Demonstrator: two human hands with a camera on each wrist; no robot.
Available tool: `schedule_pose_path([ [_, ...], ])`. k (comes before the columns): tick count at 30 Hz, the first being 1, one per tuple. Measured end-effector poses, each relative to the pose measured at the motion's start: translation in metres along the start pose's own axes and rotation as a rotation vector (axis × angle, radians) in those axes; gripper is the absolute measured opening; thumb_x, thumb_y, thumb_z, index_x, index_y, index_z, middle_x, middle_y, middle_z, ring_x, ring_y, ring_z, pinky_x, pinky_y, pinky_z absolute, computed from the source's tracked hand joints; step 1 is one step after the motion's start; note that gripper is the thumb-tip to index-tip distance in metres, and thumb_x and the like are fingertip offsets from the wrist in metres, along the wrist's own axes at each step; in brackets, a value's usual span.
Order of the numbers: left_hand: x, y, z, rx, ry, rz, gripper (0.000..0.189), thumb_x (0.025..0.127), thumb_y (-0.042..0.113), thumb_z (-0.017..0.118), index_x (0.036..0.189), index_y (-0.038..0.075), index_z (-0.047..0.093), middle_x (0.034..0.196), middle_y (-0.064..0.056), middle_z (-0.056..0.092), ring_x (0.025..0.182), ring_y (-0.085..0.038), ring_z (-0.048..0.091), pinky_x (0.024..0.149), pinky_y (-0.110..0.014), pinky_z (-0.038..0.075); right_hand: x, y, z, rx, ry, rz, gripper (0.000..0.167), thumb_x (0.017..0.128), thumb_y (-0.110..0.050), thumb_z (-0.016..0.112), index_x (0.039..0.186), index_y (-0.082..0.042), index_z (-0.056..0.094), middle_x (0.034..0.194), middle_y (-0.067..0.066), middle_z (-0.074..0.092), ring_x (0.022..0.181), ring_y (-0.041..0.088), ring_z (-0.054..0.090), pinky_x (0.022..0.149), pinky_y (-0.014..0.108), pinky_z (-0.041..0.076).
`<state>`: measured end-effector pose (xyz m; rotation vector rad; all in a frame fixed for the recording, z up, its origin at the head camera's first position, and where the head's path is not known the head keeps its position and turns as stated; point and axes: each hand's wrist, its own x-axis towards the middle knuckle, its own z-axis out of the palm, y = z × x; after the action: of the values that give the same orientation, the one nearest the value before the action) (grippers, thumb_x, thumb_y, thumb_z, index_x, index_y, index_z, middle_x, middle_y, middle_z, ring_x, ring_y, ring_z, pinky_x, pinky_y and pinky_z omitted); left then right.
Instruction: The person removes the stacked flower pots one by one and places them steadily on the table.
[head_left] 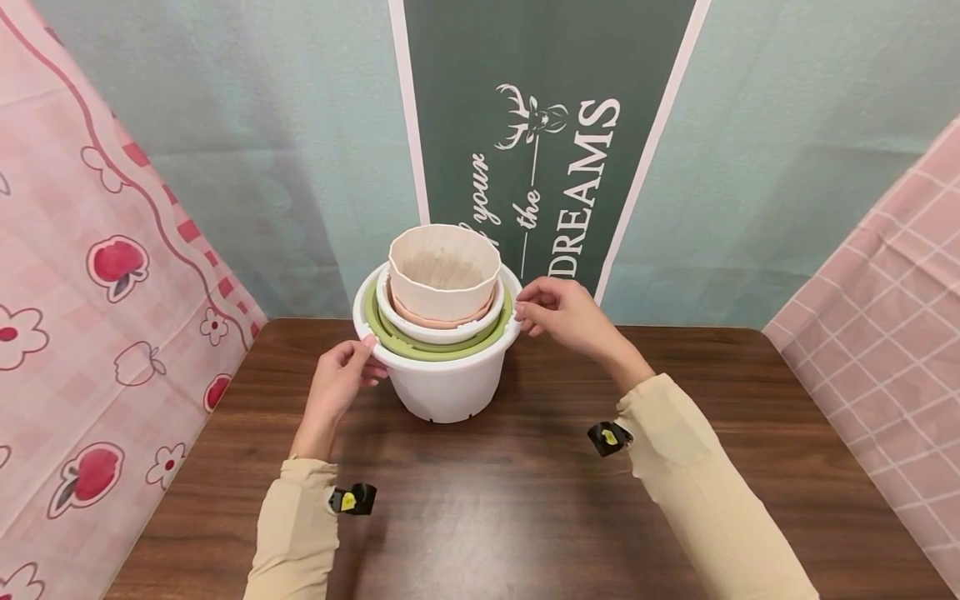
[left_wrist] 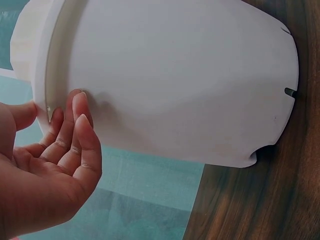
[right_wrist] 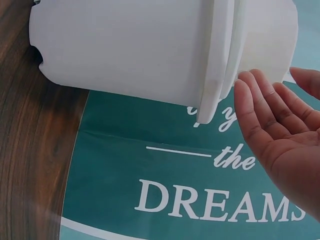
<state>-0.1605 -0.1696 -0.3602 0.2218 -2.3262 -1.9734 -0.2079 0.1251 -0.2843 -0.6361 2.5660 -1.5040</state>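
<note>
A large white flower pot stands upright on the table with smaller pots nested in it. Inside its rim sit a green pot, a smaller white pot, a peach pot and, topmost, a cream pot with a wavy edge. My left hand pinches the large pot's rim at the left, thumb on top and fingers bent underneath. On the right side, my right hand is beside the rim with loosely bent fingers; in the right wrist view its fingertips hold nothing.
The dark wooden table meets a hanging cloth with a green printed band right behind the pots. Pink patterned cloths border the left and right sides. Each sleeve carries a black wrist camera.
</note>
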Motion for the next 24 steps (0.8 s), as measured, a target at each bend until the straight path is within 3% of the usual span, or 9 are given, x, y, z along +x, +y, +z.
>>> schedule_pose_path([
  [6,-0.001,0.002,0.001,0.011,0.005,-0.009,0.035,0.095,0.029,0.05,0.091,-0.005,0.053,0.068,-0.002,0.062,0.062,-0.007,0.06,0.06,-0.024,0.051,0.008,-0.002,0.001,0.042,0.006,-0.008,0.014,0.089,-0.005,0.057,0.097,0.007,0.056,0.085,0.021,0.062,0.073,0.031,0.061,0.065,0.033,0.054],
  [24,-0.001,0.003,0.001,0.026,0.009,-0.01,0.036,0.095,0.03,0.049,0.093,-0.006,0.053,0.068,-0.004,0.063,0.061,-0.007,0.06,0.059,-0.023,0.051,0.024,-0.012,0.0,0.036,0.042,0.02,0.016,0.092,-0.011,0.055,0.095,0.005,0.053,0.084,0.02,0.064,0.073,0.026,0.064,0.065,0.033,0.054],
])
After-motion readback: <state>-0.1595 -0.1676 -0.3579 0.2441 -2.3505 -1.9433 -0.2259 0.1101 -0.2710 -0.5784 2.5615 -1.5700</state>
